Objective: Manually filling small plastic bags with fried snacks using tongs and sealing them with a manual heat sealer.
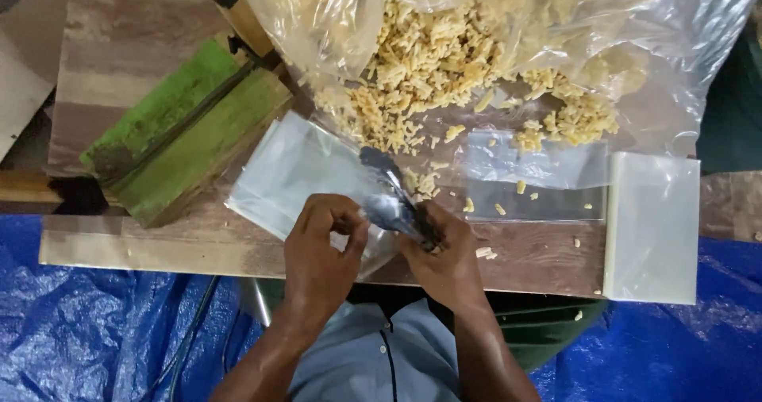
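While both hands work close together at the near edge of the bench [159,251], the left hand [321,251] has its fingers curled in, pinching the edge of a small clear plastic bag [294,172] that lies flat on the wood and reaches away toward the upper left. The right hand [444,263] is closed around the handle of a metal spoon [389,200], whose dark bowl points away from the person and lies over the bag's mouth, just beside the left hand's fingertips. Whether the spoon's bowl holds anything cannot be told.

Just beyond the spoon, loose yellow snack sticks [429,76] spill from a large clear plastic sack [675,69] that fills the upper middle and right of the view; stray pieces lie scattered on the bench near the right hand. To the right, a stack of empty clear bags [651,227] lies flat, its far edge hanging past the bench's corner, with another flat bag [532,180] between it and the spoon. To the left, a green-painted wooden block [182,132] with a dark slot sits at a slant on the bench. A blue tarpaulin [95,323] covers the floor on both sides of the person, whose light blue shirt [365,354] shows at the bottom.
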